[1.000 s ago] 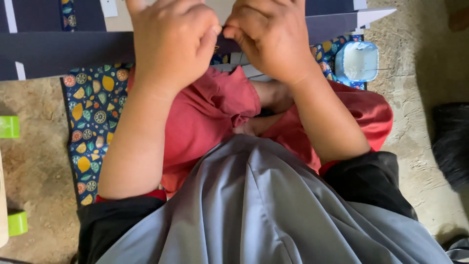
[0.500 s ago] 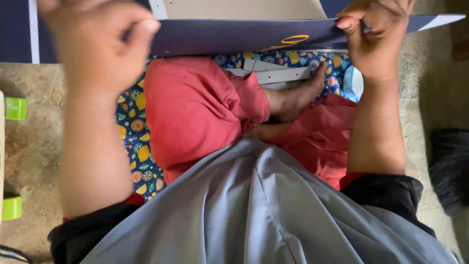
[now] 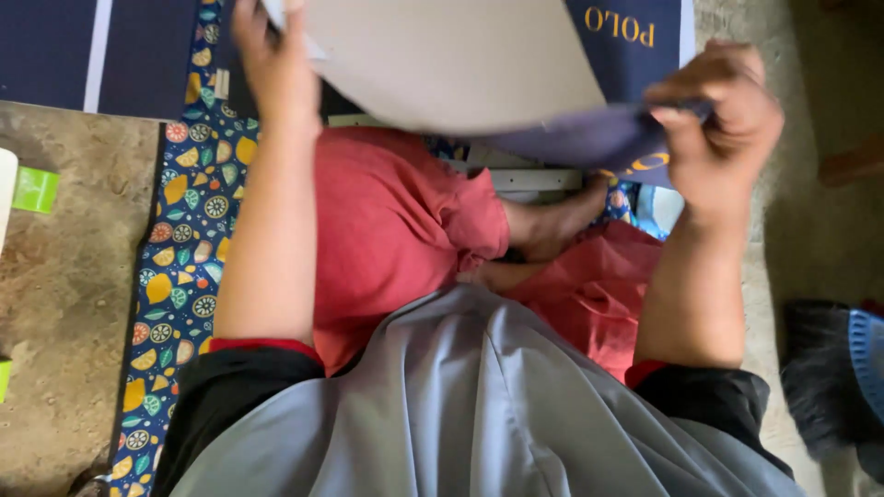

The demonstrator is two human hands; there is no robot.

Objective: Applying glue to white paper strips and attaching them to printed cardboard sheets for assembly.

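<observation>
Above the lap, at the far middle of the scene, a large sheet of card [image 3: 460, 64], grey-beige on the side facing the camera and navy on the other, is being held up and bent between two hands. At the far left the left hand [image 3: 276, 64] is gripping the sheet's left edge, fingers curled tight around it. Over on the right the right hand [image 3: 723, 115] is pinching the sheet's folded navy edge, fingers closed on it. Beneath the sheet, red trousers [image 3: 396, 230] are covering crossed legs, and a bare foot [image 3: 552, 225] is showing between them. Under the legs a mat [image 3: 184, 239] printed with fruit is lying on the rough floor [image 3: 64, 276]. Nearer, a grey shirt [image 3: 479, 405] is filling the foreground.
</observation>
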